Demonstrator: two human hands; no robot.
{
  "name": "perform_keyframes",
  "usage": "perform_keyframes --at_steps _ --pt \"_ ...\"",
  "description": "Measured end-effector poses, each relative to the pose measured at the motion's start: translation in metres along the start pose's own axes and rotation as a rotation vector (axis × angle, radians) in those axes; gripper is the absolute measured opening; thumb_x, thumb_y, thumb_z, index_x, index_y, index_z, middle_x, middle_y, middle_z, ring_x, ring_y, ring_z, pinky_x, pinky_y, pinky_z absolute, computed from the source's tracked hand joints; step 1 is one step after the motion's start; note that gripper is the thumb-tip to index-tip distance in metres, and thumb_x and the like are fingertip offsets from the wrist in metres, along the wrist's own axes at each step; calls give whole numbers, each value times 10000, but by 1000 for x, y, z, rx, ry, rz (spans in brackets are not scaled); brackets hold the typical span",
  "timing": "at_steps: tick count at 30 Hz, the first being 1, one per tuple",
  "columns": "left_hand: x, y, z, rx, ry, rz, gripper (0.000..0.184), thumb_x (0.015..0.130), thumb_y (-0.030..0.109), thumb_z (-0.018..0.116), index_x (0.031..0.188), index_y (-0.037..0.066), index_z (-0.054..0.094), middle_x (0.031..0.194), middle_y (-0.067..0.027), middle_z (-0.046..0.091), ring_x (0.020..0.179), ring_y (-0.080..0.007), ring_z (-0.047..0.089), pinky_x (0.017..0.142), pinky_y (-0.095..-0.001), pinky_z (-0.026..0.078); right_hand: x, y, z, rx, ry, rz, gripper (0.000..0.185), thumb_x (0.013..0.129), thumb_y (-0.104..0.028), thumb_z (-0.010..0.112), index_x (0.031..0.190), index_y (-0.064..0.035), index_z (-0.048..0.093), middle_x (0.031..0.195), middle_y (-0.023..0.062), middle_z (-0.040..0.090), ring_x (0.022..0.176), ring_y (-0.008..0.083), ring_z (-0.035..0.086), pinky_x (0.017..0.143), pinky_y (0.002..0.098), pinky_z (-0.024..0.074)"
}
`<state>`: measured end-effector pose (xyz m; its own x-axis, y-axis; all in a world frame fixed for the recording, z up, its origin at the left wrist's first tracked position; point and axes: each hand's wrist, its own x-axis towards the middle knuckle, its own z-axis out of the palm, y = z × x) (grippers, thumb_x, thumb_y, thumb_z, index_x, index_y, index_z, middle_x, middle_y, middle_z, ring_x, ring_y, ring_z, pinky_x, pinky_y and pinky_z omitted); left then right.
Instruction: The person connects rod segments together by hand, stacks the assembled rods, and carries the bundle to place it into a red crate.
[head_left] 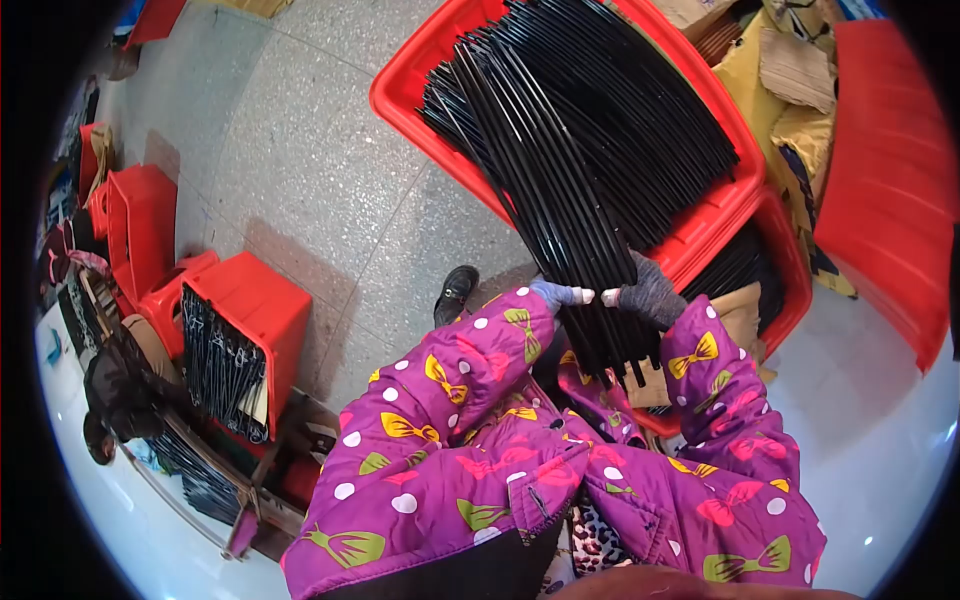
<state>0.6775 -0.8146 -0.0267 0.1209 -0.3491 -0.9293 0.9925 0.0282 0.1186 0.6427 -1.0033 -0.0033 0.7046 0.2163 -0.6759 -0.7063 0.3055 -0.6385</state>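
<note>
A bundle of long black rods [545, 170] lies between my two hands, its near ends pointing down toward my body. My left hand [560, 293], in a bluish glove with the thumb tip bare, is wrapped round the bundle's left side. On the right side my right hand [648, 292], in a dark grey glove, grips the same bundle, thumbs almost meeting on top. The far part of the bundle rests over a red plastic crate [392, 95] that is filled with more black rods [630, 110]. Most of my fingers are hidden beneath the bundle.
A second red crate [800, 290] with dark rods and cardboard stands under the first. To the right are cardboard pieces [795, 70] and a large red bin [890, 170]. At left, a red crate [262, 290] holds black rods, near another person [120, 385]. Speckled floor [290, 130] lies between.
</note>
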Motion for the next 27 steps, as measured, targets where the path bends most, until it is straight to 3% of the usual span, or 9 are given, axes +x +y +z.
perform_keyframes --at_steps 5,7,8,12,15,21,23,24,27 --pt "36 -14 0 -41 56 -56 328 633 -35 652 955 -36 591 870 -149 626 787 -283 613 764 -390 489 25 25 -28 -54 -6 -10 636 577 -5 716 1157 -16 456 953 52 594 864 140 551 783 287 458" --pt "56 -17 11 -178 1 100 356 623 -60 632 975 -29 584 890 -150 623 800 -297 607 770 -396 485 40 22 -48 -181 -24 6 644 559 -7 719 1151 -22 465 941 43 598 854 136 552 773 284 457" --pt "61 -37 -3 -118 28 168 389 614 -77 616 997 -22 576 901 -149 621 828 -302 601 783 -405 478 45 67 -50 -207 -38 -33 653 548 -4 714 1153 -30 470 939 31 598 842 124 546 761 277 453" --pt "97 -33 20 -126 55 232 452 591 -143 608 1020 -4 572 940 -122 620 877 -278 592 800 -391 470 66 45 -82 -307 -33 54 618 551 -23 719 1124 -33 488 945 18 593 842 112 536 756 274 449" --pt "149 -68 -1 -51 108 372 484 568 -148 638 1021 10 572 943 -118 618 875 -266 590 790 -380 474 85 86 -100 -245 -34 49 615 549 -21 715 1122 -31 492 928 25 602 816 116 544 732 277 454" --pt "150 -37 18 64 181 274 480 573 -68 715 1008 18 533 924 -93 608 845 -258 583 763 -385 479 108 95 -145 -452 -57 249 658 562 -29 697 1173 -18 454 949 92 607 848 163 565 744 295 459" --pt "146 -45 2 499 350 180 475 543 55 799 935 -36 546 846 -124 619 776 -238 596 671 -360 510 111 146 -150 -932 236 51 699 575 -90 701 1213 -25 421 1028 143 583 948 206 558 812 307 440" --pt "149 -44 1 498 350 182 475 543 55 799 935 -36 546 846 -124 619 776 -238 596 671 -360 510 103 122 -144 -1084 239 110 733 609 -182 692 1252 -33 373 1107 194 533 1036 276 522 876 335 410" --pt "156 -45 -4 521 338 71 416 612 175 783 853 -48 527 746 -119 588 666 -239 596 584 -373 527 97 86 -127 -1303 308 356 666 670 -250 648 1241 -38 379 1110 210 516 1029 322 511 870 379 415"
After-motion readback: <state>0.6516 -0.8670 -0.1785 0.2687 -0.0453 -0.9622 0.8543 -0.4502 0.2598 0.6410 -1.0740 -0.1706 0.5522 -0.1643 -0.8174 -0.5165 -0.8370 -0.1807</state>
